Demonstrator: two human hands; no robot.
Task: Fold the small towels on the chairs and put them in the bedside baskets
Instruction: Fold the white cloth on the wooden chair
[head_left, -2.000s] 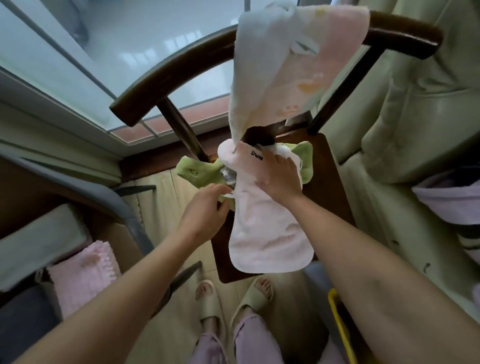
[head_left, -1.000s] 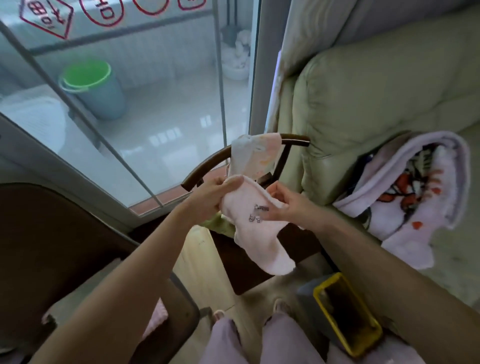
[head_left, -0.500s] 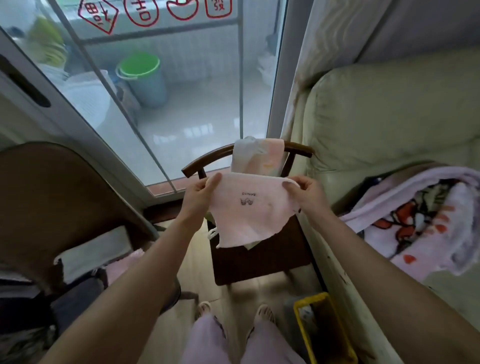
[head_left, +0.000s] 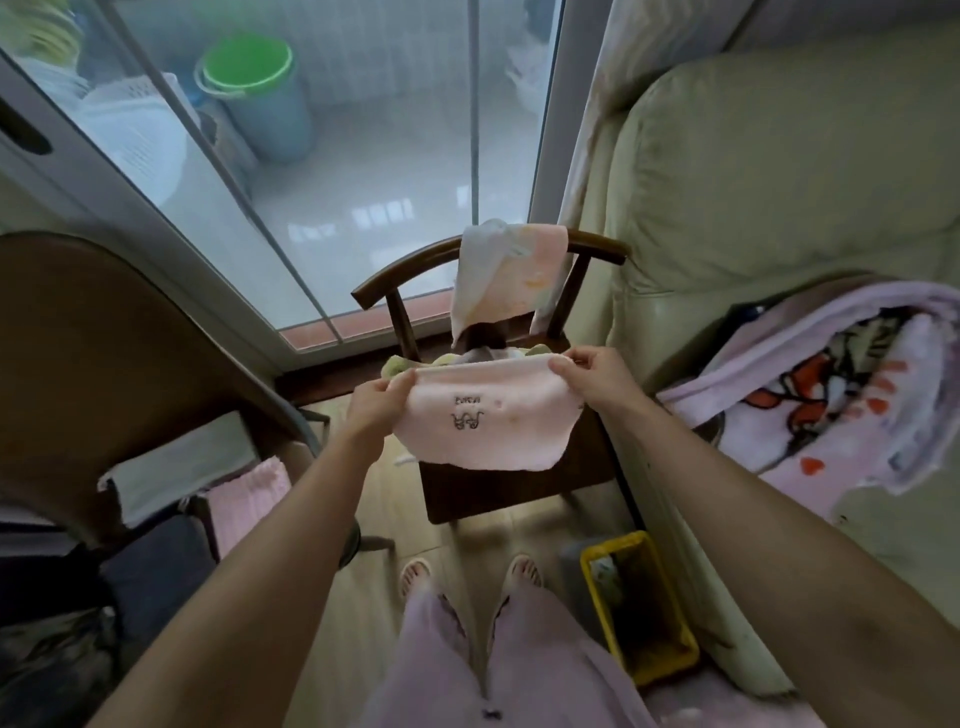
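A small pink towel (head_left: 488, 426) with a dark embroidered mark hangs spread out in the air above the dark wooden chair (head_left: 509, 483). My left hand (head_left: 376, 405) pinches its upper left corner and my right hand (head_left: 597, 371) pinches its upper right corner. A pale pink and white towel (head_left: 506, 278) is draped over the chair's curved backrest. Behind the held towel a green cloth (head_left: 397, 364) peeks out on the seat, mostly hidden. A yellow basket (head_left: 636, 603) stands on the floor at the lower right.
A cream sofa (head_left: 779, 182) with a pink patterned blanket (head_left: 852, 395) fills the right side. At the left is a brown chair (head_left: 104, 364) carrying a white cloth (head_left: 176, 467) and a pink towel (head_left: 249, 504). Glass doors stand behind the chair. My feet are below.
The pink towel was lifted off the chair seat and stretched out flat between both hands. It now hangs lower and wider, and the view has pulled back from the chair.
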